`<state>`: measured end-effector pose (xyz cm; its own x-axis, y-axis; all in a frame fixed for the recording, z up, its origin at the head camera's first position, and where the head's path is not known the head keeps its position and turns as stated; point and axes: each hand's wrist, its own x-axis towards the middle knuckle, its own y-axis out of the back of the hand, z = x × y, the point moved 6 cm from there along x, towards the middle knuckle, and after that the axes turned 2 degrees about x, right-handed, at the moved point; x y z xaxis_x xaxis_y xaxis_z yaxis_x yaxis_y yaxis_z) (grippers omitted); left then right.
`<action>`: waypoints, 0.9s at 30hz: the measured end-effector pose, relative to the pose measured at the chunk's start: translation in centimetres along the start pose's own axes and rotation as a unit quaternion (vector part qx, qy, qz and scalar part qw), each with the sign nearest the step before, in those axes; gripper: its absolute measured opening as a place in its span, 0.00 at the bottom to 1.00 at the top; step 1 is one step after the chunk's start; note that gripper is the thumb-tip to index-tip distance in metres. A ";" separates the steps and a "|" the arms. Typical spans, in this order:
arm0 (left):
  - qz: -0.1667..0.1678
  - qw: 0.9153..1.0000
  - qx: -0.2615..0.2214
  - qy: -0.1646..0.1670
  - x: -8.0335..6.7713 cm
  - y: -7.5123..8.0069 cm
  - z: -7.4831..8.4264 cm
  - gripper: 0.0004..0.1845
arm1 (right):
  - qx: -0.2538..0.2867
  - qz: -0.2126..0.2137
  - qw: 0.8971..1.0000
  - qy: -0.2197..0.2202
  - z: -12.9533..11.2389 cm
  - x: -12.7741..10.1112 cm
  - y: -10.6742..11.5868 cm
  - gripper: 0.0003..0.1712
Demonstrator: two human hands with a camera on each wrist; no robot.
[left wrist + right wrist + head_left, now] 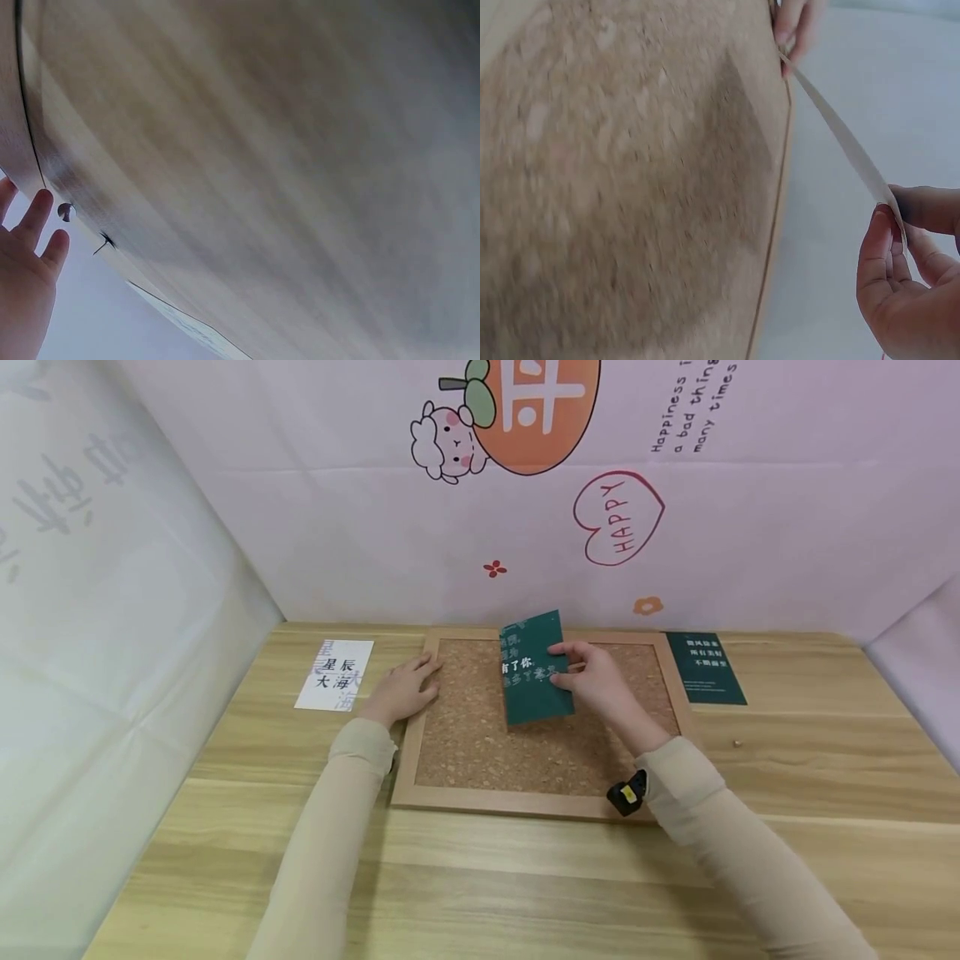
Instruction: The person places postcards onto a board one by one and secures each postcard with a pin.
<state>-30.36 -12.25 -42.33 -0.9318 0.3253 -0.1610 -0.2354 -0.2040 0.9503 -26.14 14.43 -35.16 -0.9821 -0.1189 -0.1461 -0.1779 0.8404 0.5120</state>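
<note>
Bright, even light, soft faint shadows, head view bowed at edges, both wrist views blurred

The square brown cork board looks rough and crumbly, with a smooth pale wood frame. The dark green paper card is thin and matt. The light wooden table looks smooth.

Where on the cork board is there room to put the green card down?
The cork board is bare left of and below the green card. The right hand crowds the middle right. The left hand rests on the left frame.
</note>
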 end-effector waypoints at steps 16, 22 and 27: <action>-0.006 1.000 0.009 0.005 -0.1 0.2 0.2 0.29 | -0.009 -0.042 0.999 0.000 -0.2 0.3 -5.1 0.24; -0.012 1.000 0.008 0.014 -0.1 0.2 0.1 0.29 | -0.005 -0.049 0.999 0.001 -0.4 0.4 -6.7 0.24; -0.012 1.000 0.007 0.013 -0.1 0.1 0.2 0.30 | -0.006 -0.058 0.998 -0.008 -0.2 0.4 -7.7 0.25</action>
<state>-30.24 -12.16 -42.18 -0.9329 0.3057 -0.1905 -0.2538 -0.1827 0.9498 -25.20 7.81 -38.98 -0.9536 -0.2069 -0.2185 -0.2916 0.8152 0.5005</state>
